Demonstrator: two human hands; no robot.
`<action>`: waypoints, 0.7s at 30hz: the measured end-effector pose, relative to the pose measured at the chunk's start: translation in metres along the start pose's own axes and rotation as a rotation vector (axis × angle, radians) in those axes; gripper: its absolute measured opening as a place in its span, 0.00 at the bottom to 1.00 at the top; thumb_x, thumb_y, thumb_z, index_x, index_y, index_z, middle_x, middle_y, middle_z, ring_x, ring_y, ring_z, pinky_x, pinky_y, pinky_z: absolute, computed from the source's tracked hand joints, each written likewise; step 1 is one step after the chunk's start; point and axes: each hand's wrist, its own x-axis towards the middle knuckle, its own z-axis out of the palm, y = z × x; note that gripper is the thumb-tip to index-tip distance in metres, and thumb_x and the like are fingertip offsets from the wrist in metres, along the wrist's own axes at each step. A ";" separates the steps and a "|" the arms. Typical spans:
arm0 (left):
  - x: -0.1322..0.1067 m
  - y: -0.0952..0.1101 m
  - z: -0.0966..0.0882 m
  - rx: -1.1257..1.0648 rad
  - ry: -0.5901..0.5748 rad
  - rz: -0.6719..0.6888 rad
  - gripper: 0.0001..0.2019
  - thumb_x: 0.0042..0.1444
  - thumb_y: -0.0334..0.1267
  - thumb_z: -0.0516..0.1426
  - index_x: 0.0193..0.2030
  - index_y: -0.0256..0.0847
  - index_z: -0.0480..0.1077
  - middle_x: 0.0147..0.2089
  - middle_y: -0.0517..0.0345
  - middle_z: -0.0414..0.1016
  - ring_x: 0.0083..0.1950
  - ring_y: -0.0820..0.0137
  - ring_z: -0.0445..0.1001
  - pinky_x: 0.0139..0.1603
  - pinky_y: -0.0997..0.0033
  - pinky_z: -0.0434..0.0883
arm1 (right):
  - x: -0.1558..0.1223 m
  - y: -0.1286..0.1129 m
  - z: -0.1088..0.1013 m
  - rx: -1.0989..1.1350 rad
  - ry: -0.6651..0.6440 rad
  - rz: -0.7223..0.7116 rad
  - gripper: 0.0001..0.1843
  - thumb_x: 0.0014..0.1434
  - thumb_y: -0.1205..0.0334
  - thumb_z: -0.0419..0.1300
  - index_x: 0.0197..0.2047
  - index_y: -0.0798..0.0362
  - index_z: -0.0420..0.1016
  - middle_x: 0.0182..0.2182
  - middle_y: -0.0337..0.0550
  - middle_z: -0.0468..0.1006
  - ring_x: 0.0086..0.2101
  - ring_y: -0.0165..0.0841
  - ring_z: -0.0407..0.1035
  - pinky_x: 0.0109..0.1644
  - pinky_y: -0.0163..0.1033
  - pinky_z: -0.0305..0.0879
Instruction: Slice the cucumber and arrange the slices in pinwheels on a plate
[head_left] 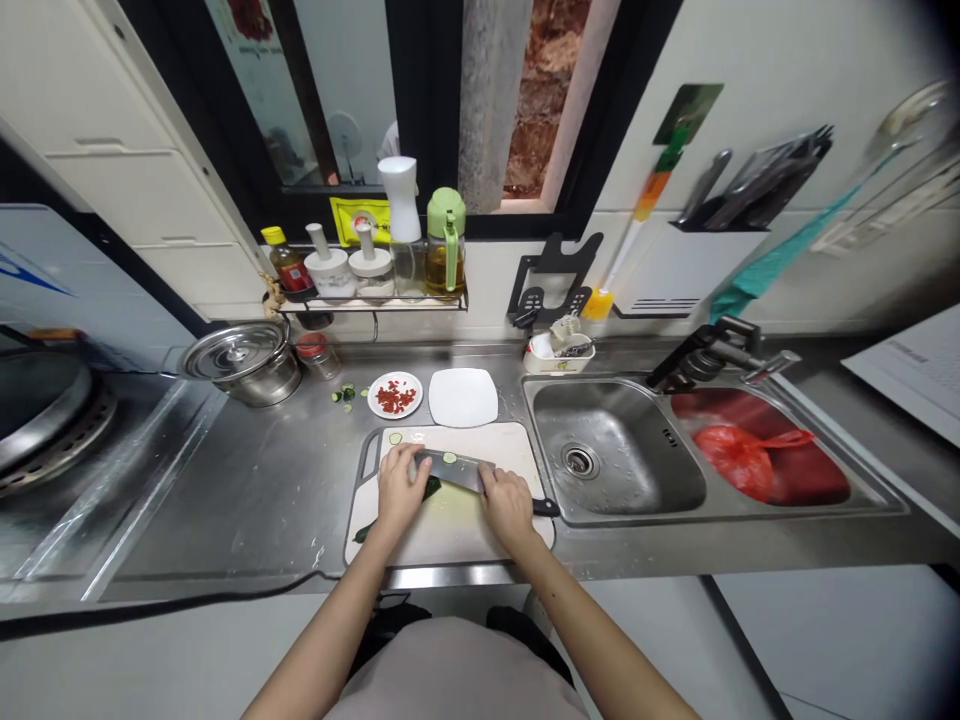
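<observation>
On the white cutting board (457, 535) a dark green cucumber (432, 487) runs beneath my left hand (401, 488), its far end showing by the wrist. My left fingers are curled over it, and the fingertips lie close to the blade's left end; whether they touch the steel I cannot tell. My right hand (507, 506) grips the kitchen knife (466, 473) where blade meets handle, and the black handle sticks out to the right. One thin cucumber slice (449, 458) clings to the blade's face. Another slice (395, 438) sits at the board's upper left.
Behind the board stand a plate of chopped red pieces (395, 396) and a white square plate (463, 397). Green scraps (347, 396) lie left of them. A sink (622, 450) is at right, a steel pot (251, 365) at back left. Condiments line a wall rack (375, 303).
</observation>
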 end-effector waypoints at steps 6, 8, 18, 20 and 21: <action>0.022 0.019 0.001 0.143 -0.305 -0.016 0.15 0.59 0.46 0.56 0.52 0.50 0.74 0.60 0.51 0.70 0.63 0.56 0.62 0.67 0.43 0.47 | -0.004 0.004 0.004 -0.057 0.128 -0.095 0.22 0.65 0.67 0.51 0.61 0.53 0.66 0.42 0.51 0.76 0.43 0.40 0.68 0.46 0.43 0.55; 0.024 0.019 0.003 0.125 -0.348 -0.028 0.13 0.58 0.45 0.57 0.49 0.50 0.75 0.59 0.52 0.71 0.63 0.57 0.63 0.67 0.41 0.45 | -0.005 0.005 0.005 -0.066 0.139 -0.112 0.21 0.65 0.67 0.51 0.61 0.53 0.67 0.41 0.51 0.76 0.42 0.40 0.67 0.45 0.43 0.55; 0.017 -0.005 0.017 -0.210 -0.153 -0.309 0.06 0.54 0.38 0.58 0.37 0.42 0.76 0.32 0.60 0.76 0.34 0.71 0.73 0.41 0.72 0.68 | -0.011 0.015 0.009 -0.071 0.068 -0.107 0.23 0.62 0.67 0.55 0.61 0.53 0.66 0.41 0.49 0.76 0.43 0.40 0.67 0.47 0.41 0.53; 0.016 -0.018 0.018 -0.281 -0.040 -0.425 0.08 0.54 0.39 0.58 0.38 0.41 0.76 0.30 0.61 0.75 0.31 0.73 0.72 0.37 0.74 0.68 | -0.011 0.019 0.011 -0.063 0.052 -0.078 0.23 0.61 0.66 0.56 0.60 0.54 0.67 0.42 0.49 0.77 0.43 0.39 0.68 0.47 0.41 0.54; 0.017 -0.025 0.019 -0.295 0.011 -0.469 0.08 0.54 0.39 0.58 0.38 0.41 0.76 0.30 0.60 0.76 0.31 0.73 0.72 0.37 0.74 0.68 | -0.011 0.021 0.012 -0.059 0.045 -0.063 0.23 0.61 0.66 0.56 0.60 0.54 0.67 0.42 0.49 0.77 0.43 0.39 0.68 0.47 0.40 0.54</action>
